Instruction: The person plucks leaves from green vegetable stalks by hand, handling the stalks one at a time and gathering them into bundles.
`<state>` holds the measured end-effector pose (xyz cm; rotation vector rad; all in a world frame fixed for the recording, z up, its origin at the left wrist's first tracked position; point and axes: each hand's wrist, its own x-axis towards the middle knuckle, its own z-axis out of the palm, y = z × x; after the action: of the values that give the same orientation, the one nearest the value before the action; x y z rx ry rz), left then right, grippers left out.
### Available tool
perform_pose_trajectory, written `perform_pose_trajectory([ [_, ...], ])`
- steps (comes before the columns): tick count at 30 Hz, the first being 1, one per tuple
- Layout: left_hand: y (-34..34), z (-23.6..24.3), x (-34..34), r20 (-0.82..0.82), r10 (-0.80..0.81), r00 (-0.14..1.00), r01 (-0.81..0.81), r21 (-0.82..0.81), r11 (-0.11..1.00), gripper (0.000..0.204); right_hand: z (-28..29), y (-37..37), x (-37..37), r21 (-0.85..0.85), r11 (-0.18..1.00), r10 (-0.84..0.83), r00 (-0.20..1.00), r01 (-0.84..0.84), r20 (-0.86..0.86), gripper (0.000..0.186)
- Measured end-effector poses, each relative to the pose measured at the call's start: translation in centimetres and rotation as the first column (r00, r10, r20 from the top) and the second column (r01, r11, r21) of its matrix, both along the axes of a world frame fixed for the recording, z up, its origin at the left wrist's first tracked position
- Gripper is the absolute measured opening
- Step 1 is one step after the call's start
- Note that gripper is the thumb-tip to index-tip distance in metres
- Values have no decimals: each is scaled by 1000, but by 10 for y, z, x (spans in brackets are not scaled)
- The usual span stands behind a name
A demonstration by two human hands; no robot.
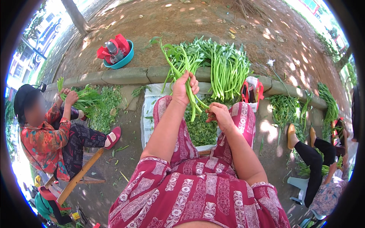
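Observation:
My left hand [183, 88] is raised and closed around a bunch of long green leafy stalks [178, 62], whose tops fan up and to the left. My right hand [219, 114] sits lower, over my right knee, pinching the lower end of one stalk [200, 103] that hangs from the bunch. Below both hands a heap of plucked green leaves [201, 131] lies on a white sack [150, 108] between my knees. A larger pile of the same stalks [226, 66] rests across the stone kerb [125, 76] just beyond my hands.
A person at the left in a red patterned top holds another bunch of greens [85, 97]. Another seated person's dark legs [313, 157] are at the right, with more greens [283, 110]. A teal basin [118, 53] stands on the dirt behind the kerb. A red and white bag [253, 93] lies by my right knee.

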<state>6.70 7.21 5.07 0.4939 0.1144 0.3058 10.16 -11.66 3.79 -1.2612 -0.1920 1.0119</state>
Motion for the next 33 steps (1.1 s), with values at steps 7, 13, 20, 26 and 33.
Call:
perform_pose_trajectory([
  [7, 13, -3, 0, 37, 108, 993, -107, -44, 993, 24, 0, -1, -1, -196, 964, 204, 974, -182, 99, 13],
  [13, 10, -6, 1, -95, 252, 963, -253, 6, 967, 23, 4, 0, -13, -116, 969, 242, 942, -220, 234, 12],
  [20, 3, -3, 4, -295, 483, 824, -431, 225, 874, 21, -14, -2, -3, -11, 995, 98, 952, -99, 291, 17],
  [26, -3, -6, 10, -323, 569, 756, -454, 368, 812, 23, -2, -2, -9, -78, 995, 90, 944, -68, 318, 28],
  [33, -7, -6, 10, -333, 558, 760, -416, 410, 812, 20, -6, 1, -4, 19, 987, -154, 927, 157, 341, 37],
])
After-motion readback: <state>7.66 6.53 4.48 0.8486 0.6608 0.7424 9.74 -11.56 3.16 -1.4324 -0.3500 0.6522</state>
